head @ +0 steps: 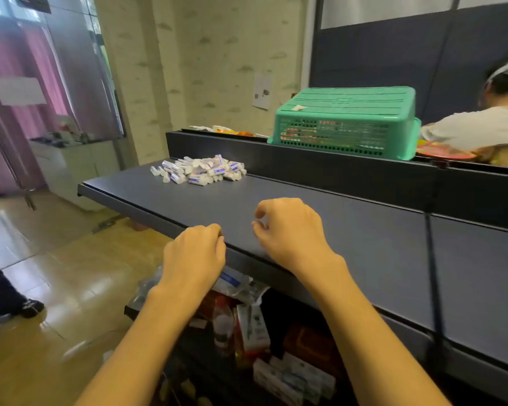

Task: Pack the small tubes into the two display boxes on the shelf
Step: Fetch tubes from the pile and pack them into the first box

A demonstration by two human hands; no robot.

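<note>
Shelf [364, 247]: dark, flat, running from 9 o'clock to 3 o'clock across the view, with a raised back rail behind it. It serves as the work surface.

Tubes [198, 171]: a loose heap of small white tubes with blue print, at 11 o'clock on the shelf, close to its left end and just in front of the rail. They lie jumbled, none sorted or boxed, and well apart from both hands.

Display boxes: none can be made out on the shelf. Judged from this, packing has not begun.

Left hand [194, 254]: at 6 o'clock, over the front edge of the shelf, fingers curled under toward the lip. Nothing shows in its grasp; whether the fingertips touch the edge cannot be told.

Right hand [291, 227]: just right of the left, over the shelf near its front edge, fingers loosely curled with thumb and forefinger apart. It holds nothing. Both hands appear parked at the near edge, probably ahead of a reach toward the heap at 11 o'clock.

Basket [346, 121]: green, upturned, behind the rail at 1 o'clock; coloured goods show through its slots.

Second person [481, 121]: in a white top at 2 o'clock, beyond the rail.

Lower shelf [247, 326]: at 6 o'clock beneath the hands, crowded with bottles, cartons and plastic-wrapped packs. Whether the boxes are among them cannot be told.
</note>
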